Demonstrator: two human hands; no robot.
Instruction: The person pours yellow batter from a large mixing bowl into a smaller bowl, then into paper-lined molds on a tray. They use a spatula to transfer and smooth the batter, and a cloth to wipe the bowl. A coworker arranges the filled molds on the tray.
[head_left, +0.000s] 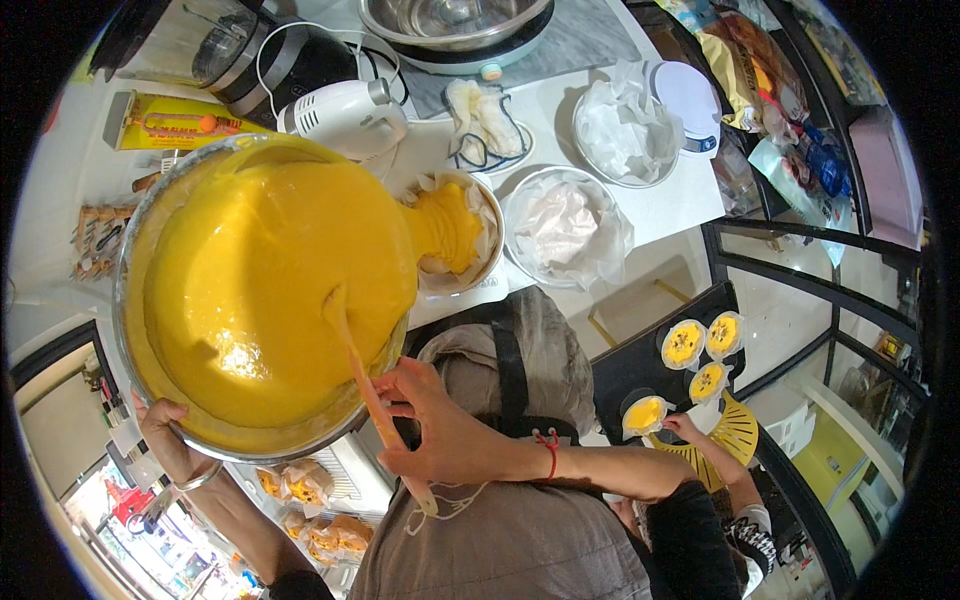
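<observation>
A large metal bowl (124, 300) of thick yellow batter (277, 285) is tilted over a round pan (496, 225) lined with baking paper. Batter flows over the rim into this pan, which stands on a white kitchen scale (491, 289). My left hand (169, 435) grips the bowl's near left rim. With its thumb and fingers, my right hand (442, 435) holds the wooden handle of a spoon or spatula (360, 367), whose lower end is hidden in the batter. Beside the filling pan are two more paper-lined pans (566, 225) (630, 135), where only paper shows.
A white hand mixer (341, 116), a folded cloth (487, 127), a yellow carton (187, 124) and a metal bowl on a round appliance (457, 56) stand behind. At right, another person's hand (682, 427) touches one of several small yellow cakes (643, 416) on a black tray (611, 375).
</observation>
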